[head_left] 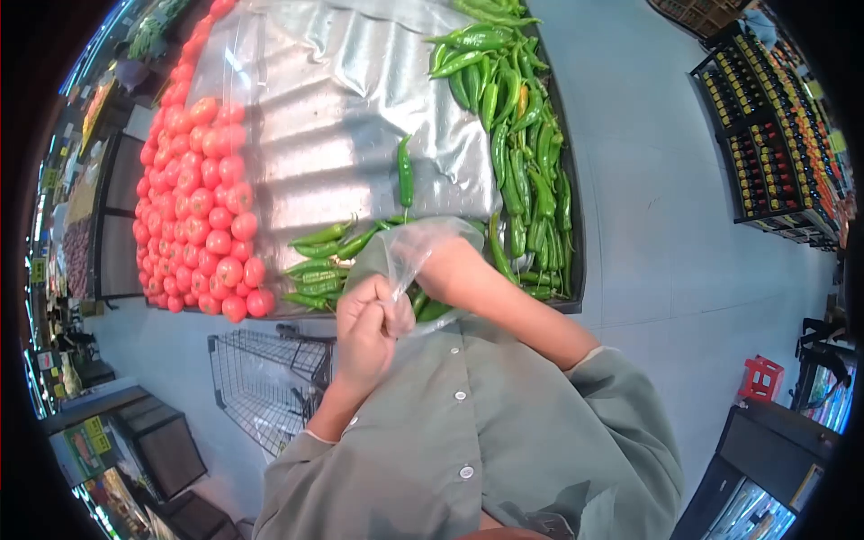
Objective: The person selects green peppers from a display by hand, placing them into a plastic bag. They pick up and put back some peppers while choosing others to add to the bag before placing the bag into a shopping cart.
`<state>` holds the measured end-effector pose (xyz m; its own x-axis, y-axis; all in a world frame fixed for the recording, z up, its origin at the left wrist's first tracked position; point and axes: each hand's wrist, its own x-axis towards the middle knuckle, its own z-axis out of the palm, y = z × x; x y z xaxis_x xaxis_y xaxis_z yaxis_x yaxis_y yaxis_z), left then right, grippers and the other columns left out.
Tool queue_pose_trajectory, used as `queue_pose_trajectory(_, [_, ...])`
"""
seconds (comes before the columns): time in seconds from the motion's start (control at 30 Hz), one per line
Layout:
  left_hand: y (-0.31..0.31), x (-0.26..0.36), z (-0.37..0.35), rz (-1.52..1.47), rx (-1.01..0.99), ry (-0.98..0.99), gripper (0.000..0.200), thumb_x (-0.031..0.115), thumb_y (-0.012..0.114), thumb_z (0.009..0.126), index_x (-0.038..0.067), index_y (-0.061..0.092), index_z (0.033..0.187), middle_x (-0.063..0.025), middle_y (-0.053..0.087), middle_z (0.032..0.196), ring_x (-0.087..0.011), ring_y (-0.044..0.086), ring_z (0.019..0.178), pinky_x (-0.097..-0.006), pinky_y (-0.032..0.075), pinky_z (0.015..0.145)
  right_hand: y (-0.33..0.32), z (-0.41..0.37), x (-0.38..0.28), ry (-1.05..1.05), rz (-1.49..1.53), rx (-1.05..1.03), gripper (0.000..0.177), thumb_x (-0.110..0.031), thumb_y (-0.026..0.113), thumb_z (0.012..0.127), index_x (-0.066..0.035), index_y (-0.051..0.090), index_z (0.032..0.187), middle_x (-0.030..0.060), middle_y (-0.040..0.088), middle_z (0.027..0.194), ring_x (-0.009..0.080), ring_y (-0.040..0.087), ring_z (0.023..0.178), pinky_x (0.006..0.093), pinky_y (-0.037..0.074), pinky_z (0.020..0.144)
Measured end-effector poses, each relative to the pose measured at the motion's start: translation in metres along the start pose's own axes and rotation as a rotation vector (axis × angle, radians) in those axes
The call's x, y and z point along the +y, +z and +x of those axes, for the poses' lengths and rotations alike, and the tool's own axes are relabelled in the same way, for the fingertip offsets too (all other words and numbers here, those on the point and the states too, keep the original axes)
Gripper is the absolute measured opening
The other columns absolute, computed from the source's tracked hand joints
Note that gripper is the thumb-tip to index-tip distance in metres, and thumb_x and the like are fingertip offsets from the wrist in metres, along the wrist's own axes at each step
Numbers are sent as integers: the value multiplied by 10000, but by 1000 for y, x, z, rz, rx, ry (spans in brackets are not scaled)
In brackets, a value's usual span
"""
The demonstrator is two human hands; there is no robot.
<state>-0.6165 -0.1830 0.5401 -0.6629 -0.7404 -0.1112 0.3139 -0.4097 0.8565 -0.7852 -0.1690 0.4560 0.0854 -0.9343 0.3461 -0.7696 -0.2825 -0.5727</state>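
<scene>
My left hand is closed in a fist on the rim of a clear plastic bag, just in front of my shirt. My right hand reaches into the mouth of that bag, and its fingers are hidden by the film and the wrist. Green chili peppers show through the lower part of the bag. Beyond it, a single green chili lies on the silvery sheet of the display. More green chilies lie beside my left hand, and a long heap of chilies runs along the right edge.
Red tomatoes are piled on the left of the display, next to a clear divider. A wire shopping cart stands at lower left. Bottle shelves and a red stool are at the right, across grey floor.
</scene>
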Motion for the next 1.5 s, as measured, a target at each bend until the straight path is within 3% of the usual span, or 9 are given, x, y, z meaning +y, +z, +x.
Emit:
queue_pose_trajectory(0.1, [-12, 0, -2, 13, -75, -45, 183, -37, 401, 890, 55, 430, 734, -21, 399, 643, -122, 330, 547, -298, 288, 527, 27, 8, 3, 56, -341, -112, 221, -170, 638, 821, -96, 640, 1029, 98, 659, 982, 300, 648, 981, 434, 512, 830])
queue_pose_trajectory(0.53, [-51, 23, 28, 497, -91, 162, 171, -103, 388, 811, -1, 521, 780, -27, 532, 775, -95, 480, 710, -232, 405, 666, -40, 6, -20, 27, -161, 70, 390, -188, 702, 854, -83, 609, 1218, 115, 681, 1052, 313, 689, 886, 426, 552, 716])
queue_pose_trajectory(0.7, [-46, 28, 49, 522, 16, 339, 150, -110, 466, 861, 5, 547, 911, -49, 557, 946, -100, 514, 827, -224, 429, 770, -124, -31, -33, 462, 357, 27, 358, -234, 724, 892, -38, 674, 1188, 89, 698, 868, 150, 620, 649, 274, 498, 601])
queue_pose_trajectory(0.8, [-43, 32, 70, 530, -9, 424, 107, -42, 502, 945, -6, 568, 1022, -56, 578, 999, -105, 542, 877, -235, 448, 810, -146, -57, -15, 589, 805, 348, 257, -201, 598, 1006, 16, 674, 1122, 36, 643, 752, 71, 526, 573, 223, 423, 516])
queue_pose_trajectory(0.9, [-15, 42, 92, 419, -137, 400, 272, 81, 536, 1012, -36, 523, 1257, -89, 591, 1103, -114, 571, 922, -254, 477, 835, -155, -54, -10, 711, 1236, 639, 474, -396, 404, 1084, 19, 632, 1049, -9, 481, 582, 44, 303, 430, 236, 283, 411])
queue_pose_trajectory(1.03, [15, 48, 119, 338, -327, 294, 431, 171, 589, 1024, -38, 468, 1381, -113, 585, 1168, -122, 596, 916, -262, 492, 815, -151, -35, -20, 685, 1501, 617, 576, -450, 334, 1084, 34, 647, 1081, -23, 429, 541, 59, 276, 387, 226, 270, 393])
queue_pose_trajectory(1.3, [34, 44, 122, 336, -391, 253, 466, 277, 558, 1046, -50, 474, 1368, -159, 630, 1153, -172, 648, 879, -301, 505, 774, -137, -22, -30, 657, 1497, 520, 460, -380, 467, 1064, 41, 638, 1141, 12, 561, 642, 56, 409, 460, 196, 332, 455])
queue_pose_trajectory(1.37, [31, 39, 123, 282, -394, 285, 404, 253, 583, 1037, -40, 519, 1308, -154, 662, 1121, -191, 670, 878, -309, 515, 749, -112, -6, -40, 368, 555, 806, 356, -217, 708, 951, 8, 625, 1215, 50, 662, 825, 81, 555, 594, 218, 424, 535])
queue_pose_trajectory(1.5, [12, 32, 122, 98, -264, 209, 238, 107, 595, 1019, -33, 567, 1209, -122, 695, 990, -170, 679, 832, -312, 555, 744, -110, -9, -45, 349, 227, 629, 471, -141, 836, 798, -48, 660, 1225, 70, 703, 1010, 117, 616, 739, 245, 470, 615])
